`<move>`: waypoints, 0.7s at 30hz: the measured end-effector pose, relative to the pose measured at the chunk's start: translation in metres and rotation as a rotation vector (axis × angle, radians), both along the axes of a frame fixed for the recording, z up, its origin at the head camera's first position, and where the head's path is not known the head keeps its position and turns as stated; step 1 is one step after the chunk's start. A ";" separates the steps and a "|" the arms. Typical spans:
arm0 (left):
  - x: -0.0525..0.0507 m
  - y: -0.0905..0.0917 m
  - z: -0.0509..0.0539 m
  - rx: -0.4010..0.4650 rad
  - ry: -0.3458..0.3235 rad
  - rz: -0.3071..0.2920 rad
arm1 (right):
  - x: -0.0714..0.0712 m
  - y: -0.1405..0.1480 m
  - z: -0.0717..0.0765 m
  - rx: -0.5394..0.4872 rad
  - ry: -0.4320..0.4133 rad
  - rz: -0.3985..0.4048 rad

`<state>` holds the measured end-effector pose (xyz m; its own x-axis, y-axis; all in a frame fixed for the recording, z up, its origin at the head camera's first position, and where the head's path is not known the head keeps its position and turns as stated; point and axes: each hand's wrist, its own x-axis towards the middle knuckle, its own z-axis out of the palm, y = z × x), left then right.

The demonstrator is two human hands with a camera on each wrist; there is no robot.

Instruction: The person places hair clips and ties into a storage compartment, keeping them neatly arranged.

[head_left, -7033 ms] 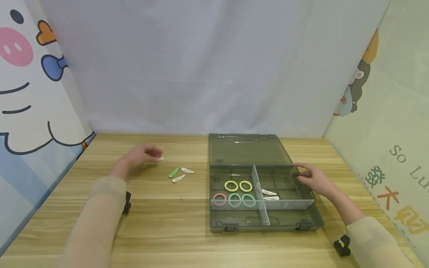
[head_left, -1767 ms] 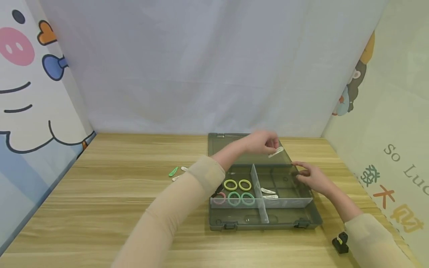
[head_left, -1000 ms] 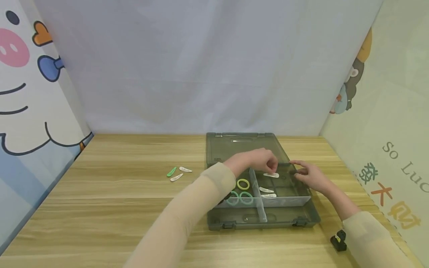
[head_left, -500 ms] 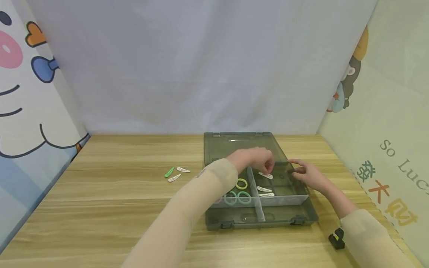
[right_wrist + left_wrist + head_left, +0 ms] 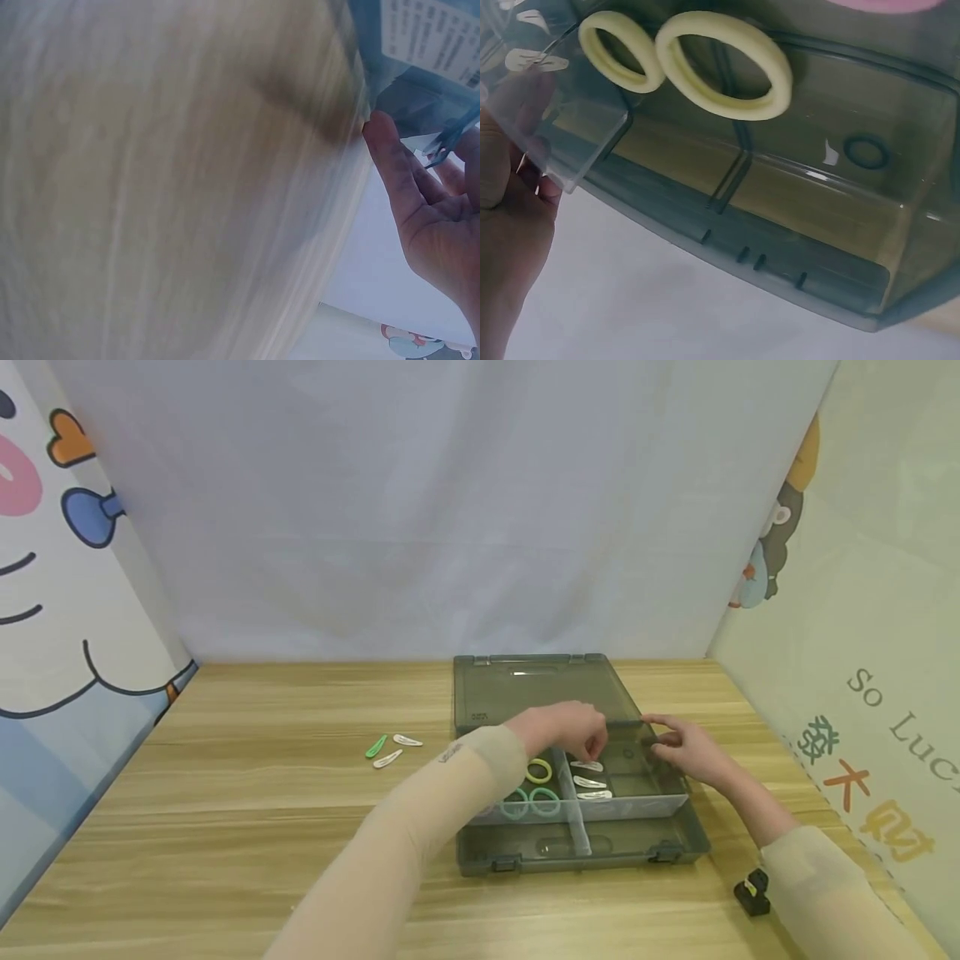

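Observation:
A translucent grey storage box (image 5: 517,864) lies with its lid laid back, its inside split by clear dividers (image 5: 637,808). My left hand (image 5: 570,728) reaches into the right compartment, its fingertips pinching a white hair clip (image 5: 587,766). Just in front of that clip lie two more white hair clips (image 5: 590,782). Left of the divider are a yellow ring (image 5: 538,771) and green rings (image 5: 544,802); my left forearm partly hides that compartment. In the left wrist view, two yellow rings (image 5: 724,64) show. My right hand (image 5: 693,752) holds the box's right side near the hinge.
On the table left of the box lie a green hair clip (image 5: 377,746) and two white hair clips (image 5: 387,758). A small black object (image 5: 752,893) sits by my right sleeve. Behind the table hangs a pale curtain (image 5: 420,527).
My left hand brought a white hair clip from the table's left side over the box, then lowered it into the right compartment and turned it in line with the others. My right hand stayed at the box.

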<state>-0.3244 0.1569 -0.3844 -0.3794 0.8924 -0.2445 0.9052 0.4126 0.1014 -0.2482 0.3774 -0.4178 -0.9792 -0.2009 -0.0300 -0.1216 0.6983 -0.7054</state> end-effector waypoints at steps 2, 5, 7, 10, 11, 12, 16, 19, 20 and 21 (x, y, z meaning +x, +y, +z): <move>0.001 -0.001 -0.001 0.004 0.026 -0.011 | 0.000 0.000 0.000 -0.001 0.000 -0.002; 0.004 -0.002 -0.002 0.001 0.064 -0.019 | 0.000 0.001 -0.001 -0.006 -0.003 -0.003; 0.006 -0.002 -0.001 -0.004 0.088 -0.018 | 0.000 0.001 -0.001 -0.007 -0.004 -0.004; 0.008 -0.002 -0.003 -0.006 0.112 -0.007 | 0.000 0.000 -0.001 -0.008 -0.006 -0.005; 0.009 -0.002 -0.003 -0.007 0.118 -0.004 | 0.000 0.000 -0.001 -0.009 -0.007 -0.005; 0.010 -0.002 -0.004 -0.007 0.127 -0.002 | 0.000 0.000 -0.001 -0.009 -0.007 -0.005; 0.010 -0.001 -0.007 -0.013 0.159 0.006 | 0.001 0.000 -0.001 -0.006 -0.010 -0.007; 0.010 -0.001 -0.007 -0.011 0.163 0.013 | 0.001 0.000 0.000 -0.003 -0.013 -0.012; 0.010 -0.001 -0.007 -0.009 0.158 0.015 | 0.001 -0.001 0.000 -0.003 -0.014 -0.013; 0.009 -0.001 -0.007 -0.005 0.151 0.015 | 0.001 -0.001 0.000 -0.003 -0.014 -0.014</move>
<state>-0.3152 0.1557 -0.3917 -0.4259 0.8850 -0.1880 0.9036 0.4268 -0.0378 -0.2474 0.3767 -0.4178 -0.9813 -0.1875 -0.0435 -0.1018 0.6977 -0.7091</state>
